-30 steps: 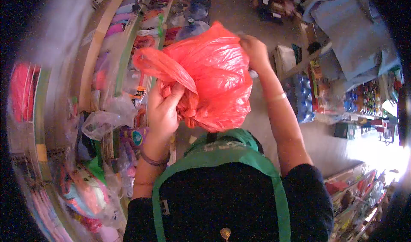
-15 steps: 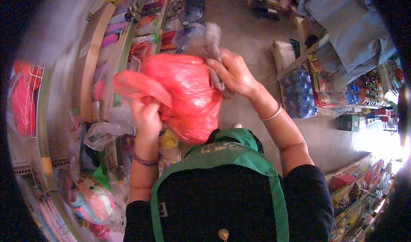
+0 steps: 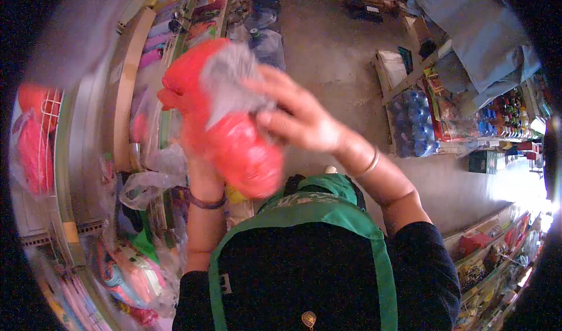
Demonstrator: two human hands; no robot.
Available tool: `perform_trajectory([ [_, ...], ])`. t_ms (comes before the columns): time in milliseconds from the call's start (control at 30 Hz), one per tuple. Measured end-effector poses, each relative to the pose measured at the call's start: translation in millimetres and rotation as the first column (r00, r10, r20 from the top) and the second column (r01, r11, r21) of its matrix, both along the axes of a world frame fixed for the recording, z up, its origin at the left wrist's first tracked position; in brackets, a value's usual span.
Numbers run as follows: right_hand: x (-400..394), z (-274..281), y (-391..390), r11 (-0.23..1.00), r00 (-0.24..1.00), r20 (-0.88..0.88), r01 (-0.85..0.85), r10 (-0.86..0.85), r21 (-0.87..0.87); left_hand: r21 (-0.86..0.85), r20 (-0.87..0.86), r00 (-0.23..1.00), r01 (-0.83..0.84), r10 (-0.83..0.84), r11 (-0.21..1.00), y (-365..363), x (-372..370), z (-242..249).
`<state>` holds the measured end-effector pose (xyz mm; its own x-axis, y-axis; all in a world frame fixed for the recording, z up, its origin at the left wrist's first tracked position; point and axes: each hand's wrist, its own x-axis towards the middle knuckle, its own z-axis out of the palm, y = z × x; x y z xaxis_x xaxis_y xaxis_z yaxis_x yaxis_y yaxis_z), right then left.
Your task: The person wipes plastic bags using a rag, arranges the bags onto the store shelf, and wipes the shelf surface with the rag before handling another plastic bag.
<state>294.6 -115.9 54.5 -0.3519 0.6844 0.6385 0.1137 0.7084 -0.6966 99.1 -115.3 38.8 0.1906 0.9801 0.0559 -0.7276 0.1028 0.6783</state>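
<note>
A shiny red plastic bag (image 3: 246, 155), bulging with contents I cannot see, is held up before my chest. Its lower part and the hands are blurred by motion. My left hand (image 3: 200, 166) supports the bag from behind and below, with the fingers hidden by the red plastic. Across the bag's upper face lies a grey cloth (image 3: 231, 82). My right hand (image 3: 293, 108) has hold of this cloth and presses it against the plastic, fingers pointing left.
Shelves with packed goods and a cardboard strip (image 3: 130, 91) run along the left. A clear plastic bag (image 3: 149, 184) hangs beside my left forearm. Bottle packs (image 3: 413, 123) and a grey sheet (image 3: 474, 32) are at the right, across the concrete floor (image 3: 328, 56).
My right hand has brought the grey cloth leftward from the bag's right side onto its front. The red bag has turned and tilted, and my left hand has gone behind it.
</note>
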Motion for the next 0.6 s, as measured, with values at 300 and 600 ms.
perform_trajectory([
  [300, -7.9, -86.2, -42.8, 0.895, 0.979, 0.024, -0.175, 0.202, -0.409, -0.101, -0.120, 0.918, -0.391, 0.379, 0.915, 27.3, -14.7, -2.5],
  [600, 5.8, 0.8, -20.5, 0.927, 0.867, -0.495, -0.141, -0.053, -0.346, -0.066, 0.079, 0.963, -0.252, 0.257, 0.965, 24.2, -5.4, -14.5],
])
